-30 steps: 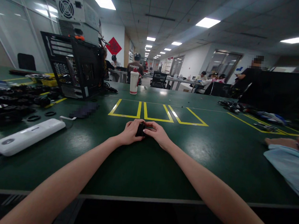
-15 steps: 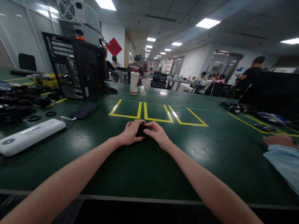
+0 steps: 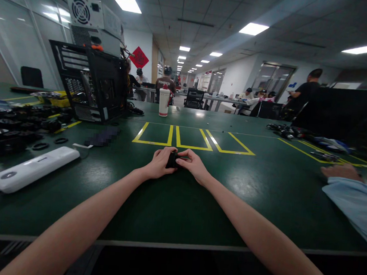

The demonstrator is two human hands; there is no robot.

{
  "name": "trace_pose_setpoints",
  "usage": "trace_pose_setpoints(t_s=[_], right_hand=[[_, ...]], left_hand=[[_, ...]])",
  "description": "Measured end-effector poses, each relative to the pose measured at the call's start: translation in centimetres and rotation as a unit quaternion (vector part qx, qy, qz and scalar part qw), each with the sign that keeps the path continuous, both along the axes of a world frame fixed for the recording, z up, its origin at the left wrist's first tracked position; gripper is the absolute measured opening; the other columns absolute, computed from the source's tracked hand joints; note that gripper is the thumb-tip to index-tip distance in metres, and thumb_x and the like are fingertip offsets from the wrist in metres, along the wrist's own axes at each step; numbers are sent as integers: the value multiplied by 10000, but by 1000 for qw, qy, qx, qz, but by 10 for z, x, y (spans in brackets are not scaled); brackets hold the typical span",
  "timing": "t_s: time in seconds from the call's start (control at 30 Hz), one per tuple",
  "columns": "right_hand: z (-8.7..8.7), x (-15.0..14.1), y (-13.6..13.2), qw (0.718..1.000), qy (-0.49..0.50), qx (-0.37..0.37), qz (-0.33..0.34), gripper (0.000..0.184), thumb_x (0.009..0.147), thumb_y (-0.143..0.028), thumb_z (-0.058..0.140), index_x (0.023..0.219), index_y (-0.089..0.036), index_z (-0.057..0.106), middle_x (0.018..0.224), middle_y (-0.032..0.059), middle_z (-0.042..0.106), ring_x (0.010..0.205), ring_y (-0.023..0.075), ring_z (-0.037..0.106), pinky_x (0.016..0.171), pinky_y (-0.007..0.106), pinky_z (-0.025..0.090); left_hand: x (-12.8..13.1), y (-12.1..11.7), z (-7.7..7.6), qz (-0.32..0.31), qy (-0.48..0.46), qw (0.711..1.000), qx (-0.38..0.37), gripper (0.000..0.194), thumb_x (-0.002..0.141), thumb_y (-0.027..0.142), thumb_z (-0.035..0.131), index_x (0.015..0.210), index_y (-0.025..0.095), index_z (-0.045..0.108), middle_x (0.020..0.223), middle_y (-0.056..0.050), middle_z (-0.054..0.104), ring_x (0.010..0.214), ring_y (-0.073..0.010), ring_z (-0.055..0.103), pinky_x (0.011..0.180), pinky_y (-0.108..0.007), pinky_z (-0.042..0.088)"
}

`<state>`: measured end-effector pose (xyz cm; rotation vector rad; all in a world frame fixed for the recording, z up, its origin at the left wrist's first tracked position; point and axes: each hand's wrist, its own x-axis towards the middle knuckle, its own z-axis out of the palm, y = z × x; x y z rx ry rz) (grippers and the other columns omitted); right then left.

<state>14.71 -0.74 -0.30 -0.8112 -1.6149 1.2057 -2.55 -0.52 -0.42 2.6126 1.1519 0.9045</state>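
Observation:
Between my two hands is a small black part point(image 3: 172, 159), mostly covered by fingers, so its kind does not show. My left hand point(image 3: 158, 162) is closed around its left side, thumb low and fingers over the top. From the right, my right hand point(image 3: 193, 164) pinches at the part's edge with thumb and fingertips. Whether the right fingers hold a separate small piece is too small to tell. Both hands are low over the green table point(image 3: 176, 214), just in front of the yellow tape outlines point(image 3: 193, 147).
A white power strip point(image 3: 34, 168) lies left, near black rings point(image 3: 40, 146) and dark parts. Behind them stands an open computer case point(image 3: 91, 81) with power supplies on top. A white cup point(image 3: 164, 102) stands beyond the tape. At right are a co-worker's hand point(image 3: 340, 171) and blue sleeve.
The whole view has shifted very slightly. Both hands keep their grip on the black part, with hardly any visible finger movement.

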Motion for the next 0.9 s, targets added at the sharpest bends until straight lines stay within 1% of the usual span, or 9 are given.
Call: trace_pose_setpoints(t_s=[0.07, 0.1, 0.17, 0.3, 0.43, 0.6, 0.77, 0.83, 0.9], right_hand=[[-1, 1, 0, 1000, -16, -6, -19, 250, 648, -285, 627, 833, -181, 495, 864, 6, 545, 780, 125, 558, 781, 340, 446], [-2, 2, 1, 1000, -19, -9, -23, 259, 645, -286, 629, 840, -181, 495, 876, 9, 545, 784, 127, 558, 779, 339, 447], [-3, 2, 3, 1000, -10, -9, -20, 288, 637, -260, 634, 875, -181, 494, 932, 21, 543, 843, 135, 556, 806, 334, 438], [-4, 2, 6, 1000, 0, 7, -5, 319, 631, -149, 603, 932, -170, 501, 992, 39, 555, 965, 139, 524, 905, 321, 382], [-2, 2, 7, 999, -21, 12, -29, 291, 658, -120, 545, 946, -154, 519, 1006, 52, 564, 976, 131, 524, 937, 317, 359], [-1, 3, 5, 996, -68, 23, -57, 257, 691, -150, 528, 948, -142, 526, 986, 60, 576, 939, 127, 543, 911, 311, 386], [4, 7, 4, 987, -135, 38, -78, 251, 726, -199, 526, 970, -143, 518, 1003, 69, 570, 944, 134, 540, 897, 324, 397], [8, 11, 2, 981, -179, 37, -58, 295, 734, -258, 533, 1007, -148, 509, 1044, 77, 553, 982, 150, 523, 908, 342, 387], [13, 16, -1, 970, -239, 39, -6, 408, 712, -338, 562, 1074, -167, 483, 1116, 80, 516, 1048, 174, 483, 933, 365, 361]], left_hand=[[0, 0, -1, -1, -1, 1000, 1, 581, 686, 303, 570, 1174, 225, 264, 1160, -72, 403, 1117, -240, 380, 961, -437, 230], [0, 1, -1, -1, -1, 1000, 1, 583, 687, 305, 569, 1176, 224, 262, 1164, -73, 401, 1120, -240, 377, 962, -437, 227], [0, 1, -2, -1, -2, 1000, 0, 591, 686, 307, 571, 1179, 222, 259, 1168, -75, 400, 1122, -242, 374, 962, -439, 222], [0, 3, -4, 5, -1, 1000, -1, 599, 680, 307, 578, 1180, 217, 260, 1173, -78, 400, 1125, -243, 372, 959, -438, 222], [0, 3, -3, 6, -8, 1000, -15, 582, 693, 316, 566, 1180, 215, 265, 1176, -81, 407, 1128, -244, 374, 959, -444, 221], [-3, 8, -3, 12, -37, 997, -62, 567, 697, 351, 567, 1171, 219, 285, 1166, -79, 427, 1102, -253, 407, 953, -468, 241], [-8, 18, -7, 19, -79, 988, -135, 556, 690, 372, 576, 1143, 164, 330, 1091, -89, 465, 1015, -239, 474, 890, -405, 363], [-9, 20, -8, 20, -90, 984, -151, 547, 690, 381, 575, 1130, 150, 346, 1062, -89, 474, 985, -233, 487, 862, -390, 393], [-10, 21, -9, 17, -97, 983, -156, 555, 688, 389, 577, 1131, 147, 347, 1055, -88, 474, 976, -231, 490, 853, -386, 402]])
